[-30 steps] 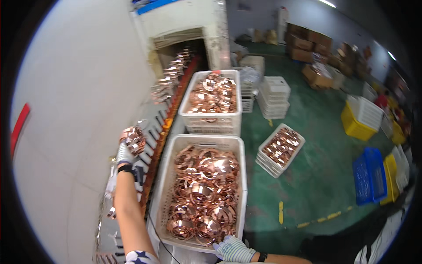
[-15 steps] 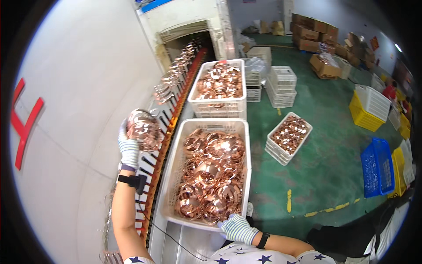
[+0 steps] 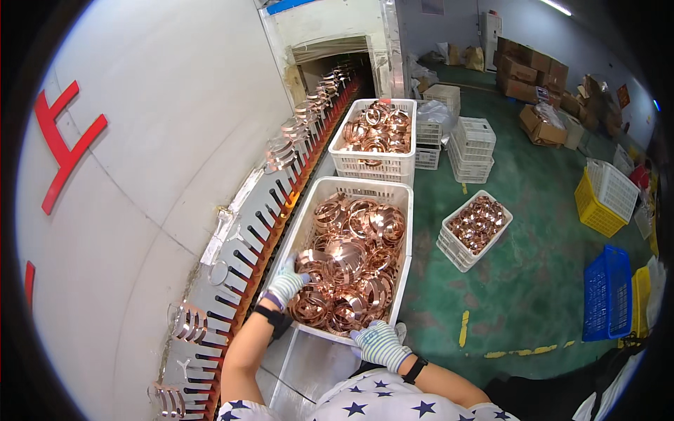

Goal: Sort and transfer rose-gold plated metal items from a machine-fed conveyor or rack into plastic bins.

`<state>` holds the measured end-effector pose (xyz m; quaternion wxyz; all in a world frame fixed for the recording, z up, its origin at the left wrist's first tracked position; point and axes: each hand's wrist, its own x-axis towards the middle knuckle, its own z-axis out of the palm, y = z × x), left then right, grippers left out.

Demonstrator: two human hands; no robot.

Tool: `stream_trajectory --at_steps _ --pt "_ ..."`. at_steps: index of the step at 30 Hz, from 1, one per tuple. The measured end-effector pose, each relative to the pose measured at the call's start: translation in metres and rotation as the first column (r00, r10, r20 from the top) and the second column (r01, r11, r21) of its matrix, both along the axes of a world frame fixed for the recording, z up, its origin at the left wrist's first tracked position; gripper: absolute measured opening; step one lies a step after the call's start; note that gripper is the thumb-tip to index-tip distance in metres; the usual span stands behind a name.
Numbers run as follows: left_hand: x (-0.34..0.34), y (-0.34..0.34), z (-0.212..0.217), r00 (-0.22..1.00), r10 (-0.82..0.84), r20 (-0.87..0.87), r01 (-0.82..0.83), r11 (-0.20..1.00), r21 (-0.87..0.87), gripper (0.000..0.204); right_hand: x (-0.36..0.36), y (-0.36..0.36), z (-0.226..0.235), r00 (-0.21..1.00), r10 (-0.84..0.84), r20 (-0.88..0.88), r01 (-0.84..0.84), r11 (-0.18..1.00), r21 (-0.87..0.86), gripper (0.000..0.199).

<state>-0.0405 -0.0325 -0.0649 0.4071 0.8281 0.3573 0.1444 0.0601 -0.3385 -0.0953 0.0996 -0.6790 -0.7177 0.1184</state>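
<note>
"Copper-coloured metal rings point(image 3: 347, 259) heap the front white crate point(image 3: 372, 188). What's changed?"

"Left hand point(image 3: 284, 284): half a second ago it's holding a bundle over the peg conveyor point(image 3: 243, 259). Now it's at the crate's left edge, thumb slightly apart, fingers against the rings. I can't tell whether it grips any."

"So that bundle has joined the heap?"

"That's my judgement; nothing hangs on the pegs just beside that hand."

"And the right hand point(image 3: 382, 345)?"

"At the crate's near right corner, fingers bent at the rim. Whether they clasp it, I can't tell."

"Anything in the way?"

"Another ring-filled crate point(image 3: 375, 168) stands just beyond the far edge, close along the conveyor. Ring sets point(image 3: 281, 154) hang on pegs toward the tunnel housing point(image 3: 344, 31). On the green floor point(image 3: 516, 281), past the right edge, are a smaller ring-filled crate point(image 3: 456, 256), stacked white crates point(image 3: 472, 151) and a blue crate point(image 3: 607, 295)."
</note>
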Motion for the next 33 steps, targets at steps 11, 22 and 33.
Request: stream_trajectory --at_steps 11,22,33 --pt "-0.067 -0.051 -0.105 0.909 0.246 0.336 -0.311 0.938 0.152 0.069 -0.008 0.005 0.001 1.000 -0.006 -0.001 0.006 1.000 -0.018 0.026" --pt "-0.046 -0.088 -0.066 0.931 0.264 0.252 -0.335 0.893 0.302 0.049 -0.009 -0.004 -0.004 0.998 -0.062 -0.006 0.062 0.996 0.058 0.027" --pt "-0.046 -0.090 -0.053 0.922 0.271 0.276 -0.368 0.833 0.412 0.045 -0.011 0.000 -0.012 0.999 -0.050 -0.012 0.052 0.987 0.153 0.031"
